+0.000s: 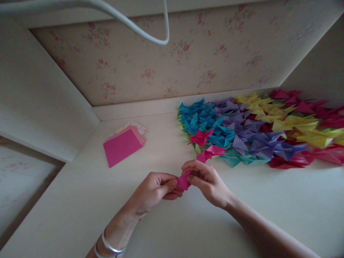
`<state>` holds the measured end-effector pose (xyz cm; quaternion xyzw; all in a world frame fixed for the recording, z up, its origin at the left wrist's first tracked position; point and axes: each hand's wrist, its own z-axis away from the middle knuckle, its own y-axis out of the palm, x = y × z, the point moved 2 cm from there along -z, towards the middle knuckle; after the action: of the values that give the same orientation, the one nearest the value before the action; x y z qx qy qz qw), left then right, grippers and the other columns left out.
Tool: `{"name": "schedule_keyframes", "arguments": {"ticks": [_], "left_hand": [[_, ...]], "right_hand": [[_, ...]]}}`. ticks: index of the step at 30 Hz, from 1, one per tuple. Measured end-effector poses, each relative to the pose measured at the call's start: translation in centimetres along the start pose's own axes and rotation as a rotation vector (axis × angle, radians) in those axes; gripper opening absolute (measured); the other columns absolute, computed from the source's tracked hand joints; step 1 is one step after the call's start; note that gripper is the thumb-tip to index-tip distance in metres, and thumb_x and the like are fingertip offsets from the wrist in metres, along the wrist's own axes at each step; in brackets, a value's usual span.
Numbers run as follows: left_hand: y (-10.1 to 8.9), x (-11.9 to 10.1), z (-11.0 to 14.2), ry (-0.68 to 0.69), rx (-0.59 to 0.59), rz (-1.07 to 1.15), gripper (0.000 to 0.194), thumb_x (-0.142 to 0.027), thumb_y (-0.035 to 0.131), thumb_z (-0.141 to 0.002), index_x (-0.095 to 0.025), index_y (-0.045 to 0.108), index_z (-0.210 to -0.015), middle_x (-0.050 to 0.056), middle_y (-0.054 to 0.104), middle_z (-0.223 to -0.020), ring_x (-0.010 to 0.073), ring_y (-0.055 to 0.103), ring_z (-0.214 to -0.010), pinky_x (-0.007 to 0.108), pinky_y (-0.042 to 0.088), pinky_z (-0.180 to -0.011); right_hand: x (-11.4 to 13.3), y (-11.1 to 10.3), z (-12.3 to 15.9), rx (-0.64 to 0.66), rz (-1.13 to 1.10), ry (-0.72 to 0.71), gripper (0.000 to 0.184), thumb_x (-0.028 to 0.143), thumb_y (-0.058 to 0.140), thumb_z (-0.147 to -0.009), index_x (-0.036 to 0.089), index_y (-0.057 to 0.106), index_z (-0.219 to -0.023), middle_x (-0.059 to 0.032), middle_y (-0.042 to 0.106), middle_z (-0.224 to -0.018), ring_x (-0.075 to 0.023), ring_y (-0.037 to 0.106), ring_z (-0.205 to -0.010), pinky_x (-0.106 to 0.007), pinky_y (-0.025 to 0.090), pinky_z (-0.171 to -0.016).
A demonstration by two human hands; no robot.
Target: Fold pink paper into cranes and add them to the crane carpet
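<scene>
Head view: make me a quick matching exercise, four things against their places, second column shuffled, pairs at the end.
1. Small pink folded paper
2. Paper stack
3. Blue folded pieces
4. Silver bands

A. Around the left forearm
B. Beside the purple folded pieces
C. Between the fingers of the left hand and right hand
D. On the tabletop, topped by a magenta sheet

Pairs: 1-C, 2-D, 3-B, 4-A
</scene>
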<state>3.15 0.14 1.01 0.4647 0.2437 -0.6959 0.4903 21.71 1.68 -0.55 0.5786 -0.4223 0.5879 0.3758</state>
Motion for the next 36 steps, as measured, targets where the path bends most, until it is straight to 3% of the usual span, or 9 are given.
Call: {"name": "schedule_keyframes", "arguments": {"ticks": [5,10,15,19,23,26,36], "left_hand": [[0.1,-0.2,0.2,0.016,0.012,0.033,0.032,-0.042,0.068,-0.086,-0.014,0.077,-0.099,0.012,0.078,-0.092,0.0198,0.072,-0.084,0.028,0.056,-0.076],[0.2,-0.5,0.7,-0.001,0.060,0.086,0.031,-0.040,0.060,-0.092,-0.014,0.074,-0.099,0.012,0.077,-0.095,0.0193,0.073,-0.081,0.026,0.056,-0.070],[0.3,-0.5,0.8,-0.011,0.078,0.100,0.023,-0.036,0.057,-0.093,-0.016,0.067,-0.097,0.008,0.074,-0.094,0.0212,0.074,-0.081,0.027,0.055,-0.066],[0.4,-0.5,0.5,0.051,0.004,-0.010,0.029,-0.041,0.049,-0.096,-0.016,0.065,-0.096,0.006,0.072,-0.091,0.0197,0.072,-0.076,0.026,0.053,-0.064],[0.6,-0.4,0.1,0.125,-0.054,-0.209,0.038,-0.049,0.050,-0.094,-0.015,0.063,-0.082,0.002,0.066,-0.068,0.0139,0.063,-0.055,0.024,0.050,-0.055],[0.7,-0.2,-0.1,0.167,-0.066,-0.292,0.037,-0.047,0.049,-0.095,-0.016,0.061,-0.079,-0.001,0.060,-0.058,0.0131,0.059,-0.051,0.023,0.046,-0.052],[0.5,0.0,-0.2,0.215,-0.133,-0.371,0.031,-0.043,0.052,-0.093,-0.016,0.063,-0.082,0.001,0.061,-0.061,0.0161,0.062,-0.058,0.025,0.048,-0.057]], "right_hand": [[0.1,-0.2,-0.1,-0.017,0.029,0.018,0.021,0.013,0.055,-0.078,0.017,0.067,-0.095,-0.0004,0.062,-0.071,-0.0131,0.052,-0.060,-0.026,0.038,-0.053],[0.2,-0.4,-0.4,-0.016,-0.196,0.072,0.018,0.015,0.058,-0.075,0.018,0.067,-0.089,-0.0007,0.066,-0.073,-0.0156,0.061,-0.067,-0.028,0.048,-0.063],[0.6,-0.3,-0.5,-0.020,-0.248,0.065,0.020,0.013,0.060,-0.072,0.017,0.067,-0.090,-0.0015,0.068,-0.075,-0.0146,0.060,-0.065,-0.026,0.045,-0.059],[0.6,-0.2,-0.3,0.002,-0.164,0.032,0.023,0.011,0.058,-0.074,0.017,0.064,-0.095,-0.0033,0.069,-0.081,-0.0163,0.062,-0.071,-0.027,0.045,-0.059],[0.3,0.0,-0.1,0.059,-0.105,0.021,0.024,0.012,0.056,-0.080,0.017,0.061,-0.102,-0.0031,0.068,-0.081,-0.0157,0.061,-0.068,-0.027,0.044,-0.058],[0.1,0.1,-0.1,0.073,-0.092,0.024,0.024,0.013,0.055,-0.083,0.017,0.059,-0.106,-0.0020,0.066,-0.077,-0.0153,0.060,-0.066,-0.027,0.042,-0.058],[-0.1,0.1,-0.4,0.033,-0.066,0.001,0.017,0.014,0.057,-0.083,0.016,0.061,-0.100,-0.0023,0.064,-0.077,-0.0155,0.061,-0.069,-0.026,0.043,-0.059]]}}
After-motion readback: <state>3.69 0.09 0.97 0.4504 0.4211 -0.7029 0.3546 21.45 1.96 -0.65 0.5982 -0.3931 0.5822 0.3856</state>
